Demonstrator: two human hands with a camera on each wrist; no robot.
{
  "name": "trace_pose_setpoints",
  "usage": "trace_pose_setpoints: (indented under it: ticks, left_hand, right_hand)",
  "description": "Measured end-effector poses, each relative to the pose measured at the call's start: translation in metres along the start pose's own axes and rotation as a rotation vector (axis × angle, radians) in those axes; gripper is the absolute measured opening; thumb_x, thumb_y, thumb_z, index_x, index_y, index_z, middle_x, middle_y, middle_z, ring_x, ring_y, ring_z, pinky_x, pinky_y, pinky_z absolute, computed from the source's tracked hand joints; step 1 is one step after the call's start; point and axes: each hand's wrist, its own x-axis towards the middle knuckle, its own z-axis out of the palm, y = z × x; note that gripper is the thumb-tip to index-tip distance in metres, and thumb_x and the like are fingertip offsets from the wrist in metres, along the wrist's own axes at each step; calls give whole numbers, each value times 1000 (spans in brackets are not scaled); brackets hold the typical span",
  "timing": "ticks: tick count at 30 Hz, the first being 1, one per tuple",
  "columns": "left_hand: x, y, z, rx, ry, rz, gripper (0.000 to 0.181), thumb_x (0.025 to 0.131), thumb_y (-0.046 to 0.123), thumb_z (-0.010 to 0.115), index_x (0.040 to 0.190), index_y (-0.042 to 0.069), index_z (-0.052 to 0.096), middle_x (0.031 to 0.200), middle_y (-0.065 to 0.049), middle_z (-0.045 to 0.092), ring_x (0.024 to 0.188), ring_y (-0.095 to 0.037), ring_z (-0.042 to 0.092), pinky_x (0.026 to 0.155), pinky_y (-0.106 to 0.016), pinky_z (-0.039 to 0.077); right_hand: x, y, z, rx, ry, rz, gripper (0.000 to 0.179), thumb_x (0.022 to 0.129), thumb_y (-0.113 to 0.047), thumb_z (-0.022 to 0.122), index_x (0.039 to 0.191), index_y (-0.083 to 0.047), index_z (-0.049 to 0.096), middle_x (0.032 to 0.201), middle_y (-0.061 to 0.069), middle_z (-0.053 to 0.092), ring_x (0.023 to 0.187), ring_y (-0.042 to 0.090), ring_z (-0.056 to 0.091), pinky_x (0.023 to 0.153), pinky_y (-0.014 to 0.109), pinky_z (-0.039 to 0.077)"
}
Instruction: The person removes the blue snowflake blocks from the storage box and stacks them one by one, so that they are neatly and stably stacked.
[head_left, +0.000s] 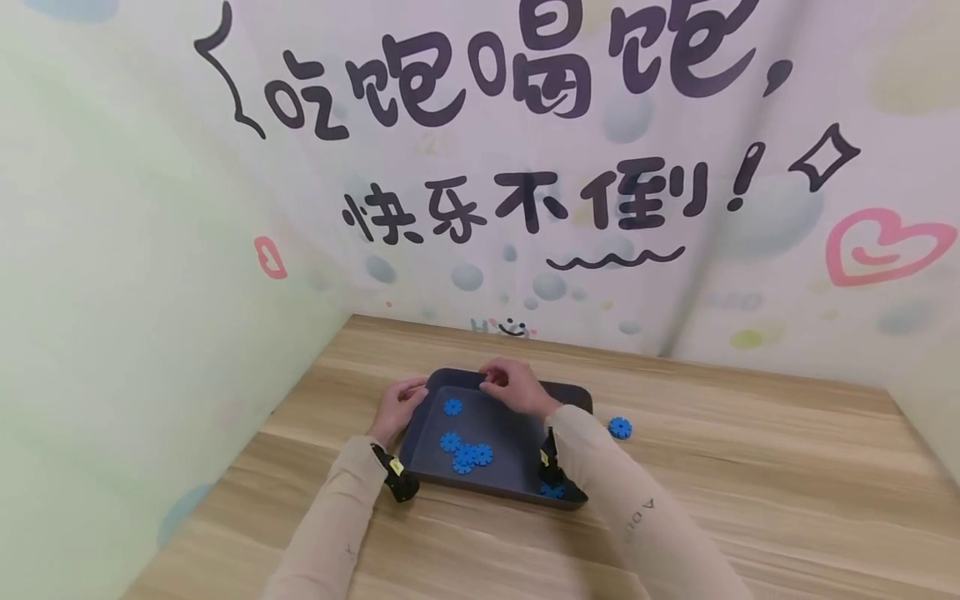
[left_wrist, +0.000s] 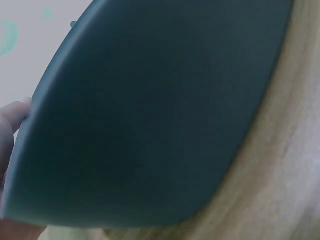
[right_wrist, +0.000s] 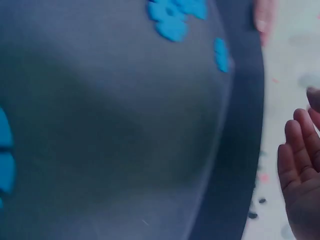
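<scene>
A dark grey rectangular tray (head_left: pixel 510 429) lies on the table, with several blue notched plastic discs (head_left: pixel 453 407) inside. My left hand (head_left: pixel 397 408) grips the tray's left rim near the far corner; in the left wrist view a fingertip (left_wrist: pixel 22 105) shows at the rim, beside the tray's broad outer wall (left_wrist: pixel 150 115). My right hand (head_left: pixel 513 386) is over the far rim, its fingers loosely bent, with no disc visible in it. The right wrist view shows that hand (right_wrist: pixel 302 170) at the right edge, beyond the tray wall (right_wrist: pixel 240 125), the index finger partly out of frame.
Most discs lie in an overlapping cluster (head_left: pixel 467 455) left of the tray's middle. Another disc (head_left: pixel 552 490) sits at the front right, partly covered by the wrist camera. Outside the tray, a single disc (head_left: pixel 620 427) lies on the wooden table (head_left: pixel 750 467). A printed curtain (head_left: pixel 450 292) hangs behind.
</scene>
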Motion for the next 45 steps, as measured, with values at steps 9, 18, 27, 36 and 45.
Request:
trace_pose_setpoints:
  ticks: [9, 18, 27, 36, 45]
  left_hand:
    - [-4, 3, 3, -28, -10, -20, 30, 87, 15, 56, 113, 2, 59, 109, -18, 58, 95, -28, 55, 77, -37, 46]
    - [-3, -2, 4, -15, -1, -28, 29, 86, 15, 56, 113, 3, 59, 108, -15, 59, 92, -25, 55, 74, -35, 46]
    - [-2, -2, 4, -42, -1, 9, 29, 87, 16, 56, 113, 4, 59, 111, -16, 58, 96, -27, 55, 78, -37, 46]
    - [-3, 1, 4, -43, -4, -3, 29, 87, 14, 55, 113, 3, 59, 112, -15, 58, 96, -26, 55, 79, -37, 45]
    - [-5, 1, 4, -66, 0, -18, 29, 86, 13, 56, 113, 3, 59, 108, -16, 59, 93, -25, 56, 75, -35, 46]
  right_hand:
    - [6, 12, 27, -17, -106, 66, 34, 83, -11, 62, 113, 2, 54, 99, 11, 60, 88, 21, 58, 77, 32, 47]
    - [12, 14, 35, -58, -256, 129, 38, 82, -14, 63, 116, 0, 54, 108, 13, 57, 96, 24, 55, 80, 35, 45]
    - [27, 12, 47, -188, -305, 39, 39, 81, -12, 64, 117, -1, 55, 114, 13, 52, 100, 22, 48, 87, 36, 39]
    - [37, 30, 60, -199, -313, 33, 31, 80, -21, 66, 110, -15, 64, 101, 4, 54, 86, 16, 44, 77, 31, 40]
    - [25, 13, 43, -187, -307, 139, 26, 76, -13, 69, 101, -6, 64, 91, 4, 58, 81, 15, 50, 74, 30, 43]
